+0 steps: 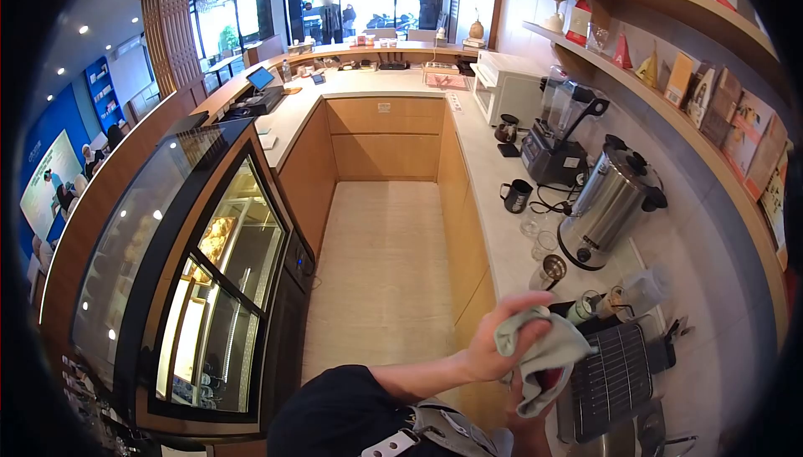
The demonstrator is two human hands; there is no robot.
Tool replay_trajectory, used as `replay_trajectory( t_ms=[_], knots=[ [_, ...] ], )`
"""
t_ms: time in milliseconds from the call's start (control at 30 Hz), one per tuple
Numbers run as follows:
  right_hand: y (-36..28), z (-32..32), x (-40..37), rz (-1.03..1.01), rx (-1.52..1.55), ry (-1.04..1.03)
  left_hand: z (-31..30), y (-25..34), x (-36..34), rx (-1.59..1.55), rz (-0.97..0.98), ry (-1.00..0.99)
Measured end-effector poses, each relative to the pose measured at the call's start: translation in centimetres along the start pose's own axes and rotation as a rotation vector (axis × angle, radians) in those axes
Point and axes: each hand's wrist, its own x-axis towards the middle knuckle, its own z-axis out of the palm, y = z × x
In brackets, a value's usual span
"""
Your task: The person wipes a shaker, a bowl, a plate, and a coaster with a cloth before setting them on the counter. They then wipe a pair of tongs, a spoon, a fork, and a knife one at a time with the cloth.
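My left hand [493,342] reaches across from a dark sleeve and grips a pale grey-green cloth [562,342], thumb and fingers closed over its upper fold. Below it, my right hand [520,413] is under the hanging cloth, its fingers mostly covered. A dark red patch [549,380] shows between the folds; what it belongs to I cannot make out. Just right of the cloth lies a black wire rack [617,373] over a metal tray. Glasses [584,306] and a metal cup [549,271] stand on the counter beyond my hands.
Along the right counter [493,206] stand a steel urn [606,202], a blender [554,152], a black pitcher [517,196] and a white oven [514,85]. Shelves [669,93] with packages hang above. A glass display case [222,281] borders the aisle floor [376,248] at left.
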Motion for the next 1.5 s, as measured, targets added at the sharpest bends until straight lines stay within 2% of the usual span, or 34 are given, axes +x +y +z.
replay_trajectory(
  t_ms=[33, 67, 100, 133, 233, 333, 367, 467, 500, 533, 567, 633, 667, 700, 733, 800, 867, 900, 1000, 1133, 1267, 1333, 1400, 1500],
  knots=[
    [0.0, 0.8, 0.9, -0.066, -0.043, -0.047, -0.5, -0.8, -0.4, -0.043, -0.039, 0.1],
    [-1.2, 1.7, 2.5, -0.001, 0.105, 0.049, -1.3, -1.4, -0.5, -0.086, -0.076, 0.197],
    [-2.4, 2.7, 4.1, 0.049, 0.259, 0.155, -2.4, -1.9, -0.5, -0.095, -0.117, 0.165],
    [-2.9, 3.2, 4.8, 0.092, 0.306, 0.168, -3.4, -2.0, 0.1, -0.102, -0.084, 0.088],
    [-3.2, 4.5, 7.3, 0.105, 0.374, 0.16, -6.6, -1.1, 3.2, -0.073, -0.037, -0.153],
    [0.1, 5.0, 7.1, 0.008, 0.359, 0.109, -10.2, -1.2, 5.5, 0.004, -0.062, -0.39],
    [0.8, 5.2, 6.7, 0.01, 0.335, 0.105, -10.6, 0.0, 6.5, -0.053, -0.109, -0.427],
    [2.1, 5.6, 6.2, 0.084, 0.244, 0.126, -9.7, -2.6, 5.4, -0.017, -0.042, -0.425],
    [2.7, 5.7, 6.0, 0.13, 0.258, 0.184, -9.8, -2.7, 5.2, -0.13, -0.151, -0.435],
    [3.4, 5.8, 5.8, 0.174, 0.275, 0.244, -9.4, -3.1, 4.8, -0.119, -0.131, -0.323],
    [3.5, 6.5, 5.6, 0.129, 0.315, 0.351, -8.5, -3.6, 3.9, -0.107, -0.115, -0.21],
    [3.0, 7.8, 5.8, 0.131, 0.376, 0.413, -6.7, -4.1, 2.9, -0.056, -0.042, -0.015],
    [1.9, 8.3, 6.7, 0.131, 0.406, 0.445, -5.7, -4.3, 2.7, -0.123, -0.066, 0.052],
    [0.6, 7.1, 8.2, 0.113, 0.403, 0.299, -4.8, -4.5, 2.5, -0.188, -0.089, 0.118],
    [0.4, 6.4, 8.4, 0.131, 0.357, 0.25, -4.1, -4.7, 2.5, -0.253, -0.108, 0.181],
    [-0.1, 4.9, 8.8, 0.159, 0.262, 0.148, -4.5, -5.5, 3.5, -0.092, -0.022, -0.01],
    [2.0, 4.2, 8.0, 0.163, 0.35, 0.218, -4.6, -5.8, 5.6, 0.076, 0.048, -0.241],
    [2.5, 3.7, 8.0, 0.204, 0.38, 0.254, -4.3, -5.8, 5.3, 0.0, -0.149, -0.286],
    [8.7, 1.3, 4.7, 0.171, 0.283, 0.348, -3.1, -4.1, 7.5, -0.118, 0.066, -0.34],
    [9.7, 1.0, 5.4, 0.252, 0.331, 0.352, -1.6, -2.5, 9.5, 0.025, 0.182, -0.571],
    [12.3, -0.2, 5.2, 0.325, 0.383, 0.41, 1.6, -5.2, 7.5, -0.239, -0.315, -0.785],
    [13.9, -0.8, 5.0, 0.356, 0.398, 0.466, 2.8, -6.5, 6.2, -0.261, -0.298, -0.643],
    [14.3, -0.4, 5.3, 0.398, 0.426, 0.529, 3.3, -8.4, 5.4, -0.171, -0.045, -0.493],
    [14.2, 1.5, 7.6, 0.445, 0.529, 0.597, 3.9, -10.6, 7.3, -0.36, 0.038, -0.108]
  ],
)
